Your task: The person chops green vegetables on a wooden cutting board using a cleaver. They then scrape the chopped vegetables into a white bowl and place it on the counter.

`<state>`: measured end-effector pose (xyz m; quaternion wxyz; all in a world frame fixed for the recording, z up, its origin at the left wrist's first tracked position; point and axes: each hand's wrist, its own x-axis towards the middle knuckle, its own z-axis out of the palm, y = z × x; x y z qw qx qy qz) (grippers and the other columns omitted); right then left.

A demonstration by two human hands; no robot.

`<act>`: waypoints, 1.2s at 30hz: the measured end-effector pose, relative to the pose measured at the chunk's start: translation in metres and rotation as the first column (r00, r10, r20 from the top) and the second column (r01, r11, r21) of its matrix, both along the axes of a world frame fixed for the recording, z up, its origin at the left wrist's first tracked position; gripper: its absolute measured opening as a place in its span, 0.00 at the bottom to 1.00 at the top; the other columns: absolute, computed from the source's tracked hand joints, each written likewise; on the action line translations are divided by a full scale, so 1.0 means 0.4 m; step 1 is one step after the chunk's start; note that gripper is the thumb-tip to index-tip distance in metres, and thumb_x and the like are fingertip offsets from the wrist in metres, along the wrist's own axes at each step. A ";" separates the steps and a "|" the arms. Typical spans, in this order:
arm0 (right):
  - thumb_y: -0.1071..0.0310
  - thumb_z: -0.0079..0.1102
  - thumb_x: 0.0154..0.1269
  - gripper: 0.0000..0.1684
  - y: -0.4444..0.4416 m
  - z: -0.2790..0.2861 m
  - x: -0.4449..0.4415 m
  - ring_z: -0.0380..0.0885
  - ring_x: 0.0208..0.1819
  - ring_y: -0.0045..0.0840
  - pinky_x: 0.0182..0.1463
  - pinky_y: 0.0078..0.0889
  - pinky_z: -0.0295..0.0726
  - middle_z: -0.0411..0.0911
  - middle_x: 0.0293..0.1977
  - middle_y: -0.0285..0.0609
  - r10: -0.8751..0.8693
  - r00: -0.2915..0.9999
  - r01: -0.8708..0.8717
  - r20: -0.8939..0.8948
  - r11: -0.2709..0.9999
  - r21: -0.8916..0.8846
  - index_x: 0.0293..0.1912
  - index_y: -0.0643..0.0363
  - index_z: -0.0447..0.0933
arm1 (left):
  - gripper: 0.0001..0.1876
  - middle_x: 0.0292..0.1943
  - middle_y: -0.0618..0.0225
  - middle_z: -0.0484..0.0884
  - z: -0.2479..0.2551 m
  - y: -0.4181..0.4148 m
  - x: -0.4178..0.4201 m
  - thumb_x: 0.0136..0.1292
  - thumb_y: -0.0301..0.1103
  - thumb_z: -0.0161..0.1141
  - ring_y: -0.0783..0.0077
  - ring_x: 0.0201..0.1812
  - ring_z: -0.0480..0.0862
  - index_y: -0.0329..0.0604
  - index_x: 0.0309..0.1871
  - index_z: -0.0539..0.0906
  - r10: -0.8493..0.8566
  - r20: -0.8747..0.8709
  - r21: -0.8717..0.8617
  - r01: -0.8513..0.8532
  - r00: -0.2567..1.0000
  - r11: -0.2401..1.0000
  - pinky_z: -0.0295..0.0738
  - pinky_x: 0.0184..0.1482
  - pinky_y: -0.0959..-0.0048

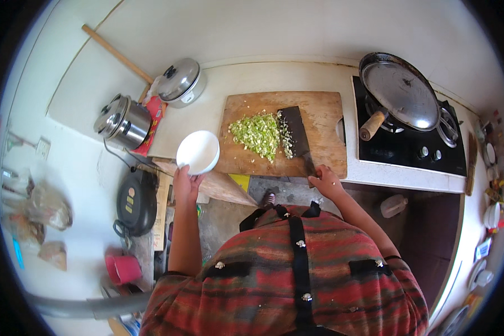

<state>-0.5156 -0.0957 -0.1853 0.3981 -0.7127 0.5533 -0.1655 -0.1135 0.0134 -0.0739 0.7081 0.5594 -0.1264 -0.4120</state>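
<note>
My left hand (pixel 186 185) grips the near rim of a white bowl (pixel 198 152), just left of the cutting board. The inside of the bowl shows no food. My right hand (pixel 327 181) is closed around the handle of a dark-bladed cleaver (pixel 295 132). Its blade lies flat over the wooden cutting board (pixel 325 126), with green and white bits stuck along its left side. A heap of chopped green vegetable (pixel 257 135) spreads on the board left of the blade, with a few loose pieces around it.
Right of the board, a lidded wok (pixel 401 94) with a wooden handle (pixel 373 125) sits on a black gas stove (pixel 407 147). A rice cooker (pixel 182 84) and a steel pot (pixel 126 122) stand at the counter's left. Below them is a black electric pan (pixel 137 203).
</note>
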 end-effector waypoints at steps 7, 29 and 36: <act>0.46 0.59 0.52 0.35 -0.024 0.001 0.109 0.73 0.49 0.47 0.50 0.44 0.74 0.70 0.47 0.55 -0.151 0.918 0.146 -0.366 0.988 -0.042 0.52 0.61 0.65 | 0.22 0.54 0.53 0.73 -0.040 -0.341 0.149 0.62 0.32 0.51 0.53 0.52 0.77 0.39 0.59 0.64 -0.124 0.004 0.050 0.124 0.992 0.991 0.77 0.50 0.54; 0.74 0.55 0.49 0.12 0.036 0.113 0.147 0.71 0.15 0.20 0.15 0.25 0.69 0.71 0.18 0.39 -0.618 0.770 0.456 0.160 0.708 0.539 0.36 0.64 0.67 | 0.20 0.51 0.61 0.76 -0.258 -0.735 0.221 0.64 0.31 0.54 0.60 0.51 0.78 0.40 0.58 0.68 -0.410 -0.047 0.187 0.411 0.911 0.892 0.72 0.52 0.49; 0.70 0.58 0.46 0.17 0.114 0.100 0.141 0.73 0.18 0.20 0.20 0.27 0.71 0.71 0.20 0.40 -0.633 0.771 0.588 0.067 0.748 0.308 0.39 0.64 0.68 | 0.20 0.52 0.59 0.75 -0.287 -0.732 0.179 0.65 0.36 0.55 0.59 0.52 0.77 0.40 0.57 0.68 -0.382 -0.072 0.148 0.389 0.921 0.909 0.71 0.54 0.49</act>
